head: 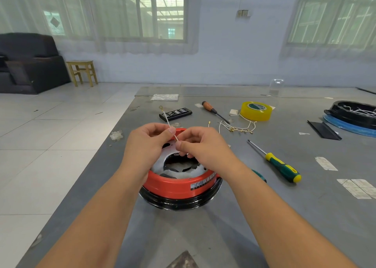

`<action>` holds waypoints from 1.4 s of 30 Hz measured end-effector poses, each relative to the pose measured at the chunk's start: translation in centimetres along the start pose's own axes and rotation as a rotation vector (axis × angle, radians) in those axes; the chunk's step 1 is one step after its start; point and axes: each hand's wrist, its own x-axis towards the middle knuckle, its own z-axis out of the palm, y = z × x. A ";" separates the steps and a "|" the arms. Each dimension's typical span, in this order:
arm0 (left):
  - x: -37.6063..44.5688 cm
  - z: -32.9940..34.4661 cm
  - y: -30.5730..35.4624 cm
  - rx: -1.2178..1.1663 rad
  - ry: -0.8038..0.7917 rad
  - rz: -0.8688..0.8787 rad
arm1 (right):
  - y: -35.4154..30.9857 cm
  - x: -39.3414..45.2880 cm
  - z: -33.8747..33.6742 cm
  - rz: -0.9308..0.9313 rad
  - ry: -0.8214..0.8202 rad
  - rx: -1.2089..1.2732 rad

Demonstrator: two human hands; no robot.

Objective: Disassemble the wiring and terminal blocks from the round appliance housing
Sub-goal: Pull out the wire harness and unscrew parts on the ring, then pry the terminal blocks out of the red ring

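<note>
Beyond the red housing (179,184) I count two screwdrivers (215,111) (281,166), one tape roll (256,111), one bit case (176,114), one stool (82,72).

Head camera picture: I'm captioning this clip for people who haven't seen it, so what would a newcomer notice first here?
First, the two hands, left and right, pinching a thin white wire with a brass ring terminal above the round red and black appliance housing at the grey table's near centre. Next, the bright yellow roll of tape further back on the right, and the green and yellow handled screwdriver lying right of the housing.
</note>
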 end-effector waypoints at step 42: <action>2.2 -3.6 -9.4 -0.110 -0.029 0.230 | 2.6 10.0 -6.3 0.198 0.100 -0.554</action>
